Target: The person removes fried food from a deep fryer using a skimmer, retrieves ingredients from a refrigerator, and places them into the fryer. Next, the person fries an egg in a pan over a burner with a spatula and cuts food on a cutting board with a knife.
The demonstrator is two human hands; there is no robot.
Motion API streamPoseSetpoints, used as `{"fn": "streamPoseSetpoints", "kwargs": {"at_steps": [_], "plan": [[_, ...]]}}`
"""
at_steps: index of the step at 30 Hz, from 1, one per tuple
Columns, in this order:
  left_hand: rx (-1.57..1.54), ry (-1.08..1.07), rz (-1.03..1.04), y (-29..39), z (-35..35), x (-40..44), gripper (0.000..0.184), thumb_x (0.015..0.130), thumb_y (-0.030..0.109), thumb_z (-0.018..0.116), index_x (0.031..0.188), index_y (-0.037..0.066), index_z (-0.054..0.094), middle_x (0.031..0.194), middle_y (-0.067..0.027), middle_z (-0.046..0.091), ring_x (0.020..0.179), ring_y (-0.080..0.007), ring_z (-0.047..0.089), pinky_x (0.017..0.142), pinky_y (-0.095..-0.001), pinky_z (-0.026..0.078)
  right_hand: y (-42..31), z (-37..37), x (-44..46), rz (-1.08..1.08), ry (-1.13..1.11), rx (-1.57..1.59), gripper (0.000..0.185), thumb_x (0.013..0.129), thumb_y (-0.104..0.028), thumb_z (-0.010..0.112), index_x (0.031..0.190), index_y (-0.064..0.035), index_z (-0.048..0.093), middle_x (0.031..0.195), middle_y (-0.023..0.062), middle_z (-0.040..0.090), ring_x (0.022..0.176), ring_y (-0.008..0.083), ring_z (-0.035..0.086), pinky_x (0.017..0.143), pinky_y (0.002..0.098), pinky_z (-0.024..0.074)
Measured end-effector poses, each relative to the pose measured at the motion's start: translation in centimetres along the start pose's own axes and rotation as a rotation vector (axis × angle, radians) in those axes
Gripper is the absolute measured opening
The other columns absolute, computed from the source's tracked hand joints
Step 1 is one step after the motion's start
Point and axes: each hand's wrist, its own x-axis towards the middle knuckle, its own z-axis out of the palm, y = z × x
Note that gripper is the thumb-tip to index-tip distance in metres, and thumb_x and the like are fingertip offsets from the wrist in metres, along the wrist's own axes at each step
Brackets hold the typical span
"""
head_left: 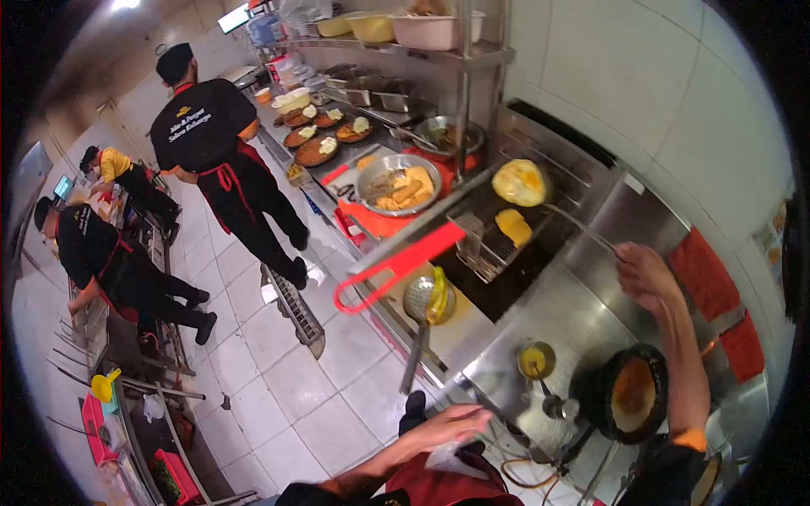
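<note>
My right hand (645, 274) is closed round the thin metal handle of a long utensil (582, 226). At its far end, over the fryer, lies a fried egg (520, 183); the utensil's head is mostly hidden, so I cannot tell its kind. Just below the egg, a yellow piece of food (513, 228) rests on a wire fry basket (485, 257) with a red handle (401, 266). My left hand (451, 426) hovers in front of my dark red apron (447, 485), fingers stretched out, holding nothing visible.
A black pan (629, 396) and a small ladle (537, 361) of yellow liquid are near my right arm. A skimmer (429, 300) lies left of the fryer (481, 287). Beyond stand a bowl of fried food (398, 182) and several filled plates (316, 150). Co-workers (207, 126) stand along the aisle.
</note>
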Motion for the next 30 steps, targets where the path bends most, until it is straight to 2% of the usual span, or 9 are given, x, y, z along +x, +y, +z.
{"fn": "streamPoseSetpoints", "kwargs": {"at_steps": [7,12,14,18,20,24,25,27,30], "plan": [[-0.200,0.592,0.128,3.0,-13.4,-13.0,0.022,0.095,0.022,0.049,0.081,0.006,0.054,0.060,0.0040,0.042,0.051,-0.0053,0.038,0.049,-0.0213,0.033,4.7,9.9,34.0,0.079,-0.359,0.044,0.011,0.091,-0.017,0.054,0.086,-0.0077,0.052,0.064,-0.0010,0.045,0.052,0.0083,0.043,0.040,0.0260,0.0315],[-0.338,0.778,0.192,3.3,-15.3,-15.5,0.020,0.089,0.022,0.056,0.081,0.004,0.053,0.057,0.0020,0.044,0.048,-0.0070,0.039,0.046,-0.0222,0.034,5.2,16.6,39.6,-0.951,-0.020,-1.562,0.014,0.086,-0.008,0.052,0.094,0.0036,0.051,0.074,0.0154,0.058,0.058,0.0280,0.057,0.048,0.0407,0.0461],[-0.432,0.816,0.215,4.0,-14.6,-14.3,0.015,0.082,0.012,0.065,0.087,0.004,0.054,0.066,-0.0002,0.051,0.055,-0.0084,0.047,0.052,-0.0225,0.040,2.2,19.1,35.2,-0.781,0.084,-1.560,0.014,0.086,-0.008,0.047,0.094,0.0034,0.050,0.078,0.0203,0.059,0.065,0.0395,0.058,0.056,0.0491,0.0464],[-0.507,0.578,0.231,2.9,-13.4,-10.3,0.024,0.077,-0.004,0.063,0.098,0.003,0.054,0.088,-0.0025,0.055,0.076,-0.0087,0.053,0.065,-0.0221,0.043,0.4,19.4,32.5,-0.710,0.212,-1.471,0.019,0.086,-0.011,0.047,0.098,0.0037,0.049,0.080,0.0222,0.060,0.070,0.0449,0.058,0.062,0.0513,0.0474],[-0.608,0.427,0.216,3.3,-10.9,-7.9,0.034,0.075,-0.012,0.058,0.105,0.003,0.052,0.101,-0.0053,0.055,0.084,-0.0106,0.054,0.067,-0.0218,0.044,0.8,18.2,31.9,-0.932,0.175,-1.225,0.017,0.086,-0.011,0.047,0.093,0.0043,0.052,0.076,0.0227,0.059,0.066,0.0408,0.058,0.059,0.0500,0.0457],[-0.262,0.282,0.019,0.5,-6.1,-3.1,0.015,0.088,-0.004,0.039,0.094,0.009,0.044,0.122,-0.0242,0.054,0.086,-0.0195,0.060,0.072,-0.0271,0.048,0.4,12.8,22.1,-0.221,0.071,-0.295,0.021,0.085,-0.013,0.051,0.071,0.0000,0.059,0.058,0.0053,0.047,0.051,0.0154,0.041,0.043,0.0359,0.0348],[-0.244,0.339,-0.096,-0.1,-4.2,-2.2,0.010,0.085,-0.002,0.041,0.086,0.007,0.046,0.099,-0.0167,0.062,0.077,-0.0214,0.059,0.064,-0.0286,0.048,2.5,9.7,22.0,-0.243,0.031,-0.426,0.026,0.087,-0.013,0.048,0.063,-0.0067,0.052,0.054,0.0013,0.040,0.048,0.0121,0.034,0.040,0.0318,0.0292],[-0.229,0.364,-0.182,-1.9,-0.5,0.4,0.007,0.088,0.006,0.044,0.084,0.009,0.049,0.084,-0.0088,0.060,0.071,-0.0185,0.056,0.061,-0.0289,0.047,3.2,4.6,10.4,-0.274,-0.282,0.353,0.030,0.089,-0.012,0.045,0.059,-0.0123,0.041,0.054,-0.0032,0.032,0.047,0.0087,0.028,0.039,0.0274,0.0227],[-0.452,0.108,-0.400,-11.7,0.3,5.2,0.012,0.089,0.021,0.052,0.086,0.010,0.054,0.077,-0.0024,0.055,0.066,-0.0135,0.050,0.061,-0.0286,0.045,4.0,-2.6,-6.7,-0.205,-0.013,0.180,0.032,0.091,-0.011,0.043,0.061,-0.0142,0.034,0.056,-0.0062,0.027,0.047,0.0068,0.024,0.040,0.0250,0.0187]]}}
